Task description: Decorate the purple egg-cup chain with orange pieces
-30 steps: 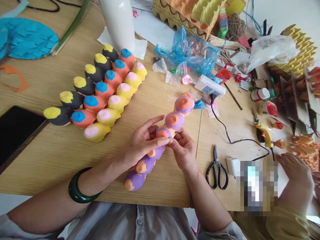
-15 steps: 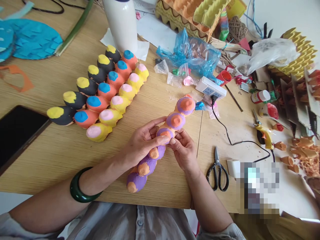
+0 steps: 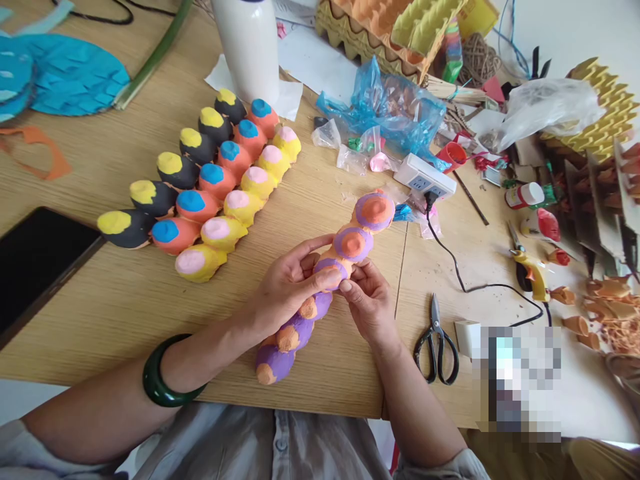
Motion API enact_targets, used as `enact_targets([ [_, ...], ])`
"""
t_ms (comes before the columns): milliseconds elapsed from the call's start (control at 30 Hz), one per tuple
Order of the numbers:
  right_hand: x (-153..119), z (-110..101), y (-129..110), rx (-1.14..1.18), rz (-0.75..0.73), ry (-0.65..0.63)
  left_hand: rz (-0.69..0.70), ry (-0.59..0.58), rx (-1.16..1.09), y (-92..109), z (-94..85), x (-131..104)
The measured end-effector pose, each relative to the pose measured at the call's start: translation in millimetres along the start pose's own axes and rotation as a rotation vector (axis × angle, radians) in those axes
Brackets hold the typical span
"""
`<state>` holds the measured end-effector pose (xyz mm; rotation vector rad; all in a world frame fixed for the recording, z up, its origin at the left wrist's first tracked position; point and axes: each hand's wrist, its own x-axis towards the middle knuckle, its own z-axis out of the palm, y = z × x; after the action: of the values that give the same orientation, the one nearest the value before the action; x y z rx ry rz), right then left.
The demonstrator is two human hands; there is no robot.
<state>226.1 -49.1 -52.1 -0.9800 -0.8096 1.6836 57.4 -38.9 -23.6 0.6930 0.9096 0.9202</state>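
Note:
A strip of egg carton, covered in purple and orange clay, slants across the table's front in both my hands. My left hand grips its middle from the left, thumb lying on top of a cup. From the right, my right hand pinches the strip's edge near the same cup. Beyond my left hand lie three more clay-covered strips side by side: a black one with yellow tips, an orange one with blue tips and a yellow one with pink tips.
Scissors lie right of my right arm, near a white power strip with its black cord. A black phone is at the left. Behind stand a white bottle, a blue plastic bag and stacked egg trays.
The view has shifted slightly, so the table's things appear a little to the right. Both hands keep the same hold on the purple and orange strip.

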Motion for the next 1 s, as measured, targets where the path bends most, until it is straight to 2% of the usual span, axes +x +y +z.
enact_targets([
  [233,0.9,-1.3,-1.3,0.018,0.022,0.011,-0.131,-0.074,-0.218,4.1,-2.2,6.6],
  [433,2.2,-4.5,-5.3,0.052,0.076,-0.030,-0.195,-0.153,-0.187,5.6,-6.0,9.3],
  [733,3.5,-3.9,-6.9,0.004,0.095,-0.015,-0.186,-0.099,-0.205,12.0,-2.3,6.2],
  [1000,-0.4,-4.4,0.6,-0.118,0.000,-0.035,-0.247,-0.083,-0.170,7.7,-8.3,9.4],
])
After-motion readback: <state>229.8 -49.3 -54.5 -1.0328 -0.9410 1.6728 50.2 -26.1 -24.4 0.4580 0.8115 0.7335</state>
